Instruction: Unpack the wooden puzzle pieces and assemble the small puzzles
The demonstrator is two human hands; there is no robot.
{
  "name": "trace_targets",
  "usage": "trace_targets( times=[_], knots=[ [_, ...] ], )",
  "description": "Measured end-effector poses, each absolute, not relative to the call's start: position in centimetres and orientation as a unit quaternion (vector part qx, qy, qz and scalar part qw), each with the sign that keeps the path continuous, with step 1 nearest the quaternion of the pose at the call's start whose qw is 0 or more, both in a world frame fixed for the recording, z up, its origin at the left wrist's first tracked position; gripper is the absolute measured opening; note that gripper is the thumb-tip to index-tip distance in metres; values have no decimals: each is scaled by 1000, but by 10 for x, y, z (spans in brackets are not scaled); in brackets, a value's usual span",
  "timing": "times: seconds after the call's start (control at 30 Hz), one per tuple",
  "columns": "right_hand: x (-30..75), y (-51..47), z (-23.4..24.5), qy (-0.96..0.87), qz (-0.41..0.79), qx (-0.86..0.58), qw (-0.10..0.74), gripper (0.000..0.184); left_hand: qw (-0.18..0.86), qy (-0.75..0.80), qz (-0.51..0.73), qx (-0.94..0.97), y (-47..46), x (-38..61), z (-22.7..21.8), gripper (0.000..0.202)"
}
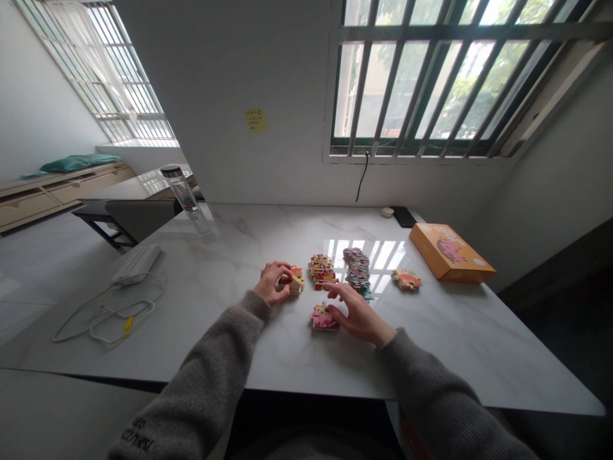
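Several small stacks of colourful jigsaw pieces lie on a white marble table (431, 345). My left hand (272, 282) is curled, its fingers pinching the leftmost stack of puzzle pieces (296, 280). My right hand (354, 312) rests with fingers bent beside a pinkish stack (323, 317) close to me, its fingertips touching that stack's right edge and reaching toward a middle stack (322, 271). A taller dark stack (357, 271) stands further right, and a small assembled cluster (407, 278) lies beyond it.
An orange puzzle box (450, 253) lies at the right. A clear water bottle (184, 195) stands at the back left. A white power bank (137, 264) with a coiled white cable (112, 314) sits left. A dark phone (405, 217) lies near the wall.
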State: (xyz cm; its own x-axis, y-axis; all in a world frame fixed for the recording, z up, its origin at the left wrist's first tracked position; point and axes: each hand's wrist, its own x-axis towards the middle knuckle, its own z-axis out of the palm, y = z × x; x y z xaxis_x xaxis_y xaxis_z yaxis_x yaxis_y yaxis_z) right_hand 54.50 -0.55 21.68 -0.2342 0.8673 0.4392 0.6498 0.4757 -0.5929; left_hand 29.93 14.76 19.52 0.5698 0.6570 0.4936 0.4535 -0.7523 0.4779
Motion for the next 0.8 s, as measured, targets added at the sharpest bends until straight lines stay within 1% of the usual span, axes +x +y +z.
trace_targets(
  times=[0.1,0.17,0.3,0.4,0.47,0.6,0.73,0.8],
  knots=[
    [546,-6,219,-811,127,-470,324,32,165,304,342,874,149,299,193,19],
    [547,-7,220,-826,127,-465,292,27,172,301,340,875,150,298,193,19],
    [548,-8,223,-835,132,-465,262,34,163,302,333,878,145,296,201,19],
    [549,-8,224,-839,129,-466,250,39,128,280,380,872,129,299,211,21],
    [550,-8,224,-838,132,-465,251,43,106,238,400,879,113,306,217,22],
    [549,-8,224,-826,145,-464,284,51,88,136,361,919,84,323,220,24],
    [549,-8,226,-808,141,-460,341,47,78,132,320,935,77,331,216,35],
    [549,-8,227,-799,142,-460,361,46,80,132,316,936,79,331,214,37]
  ],
)
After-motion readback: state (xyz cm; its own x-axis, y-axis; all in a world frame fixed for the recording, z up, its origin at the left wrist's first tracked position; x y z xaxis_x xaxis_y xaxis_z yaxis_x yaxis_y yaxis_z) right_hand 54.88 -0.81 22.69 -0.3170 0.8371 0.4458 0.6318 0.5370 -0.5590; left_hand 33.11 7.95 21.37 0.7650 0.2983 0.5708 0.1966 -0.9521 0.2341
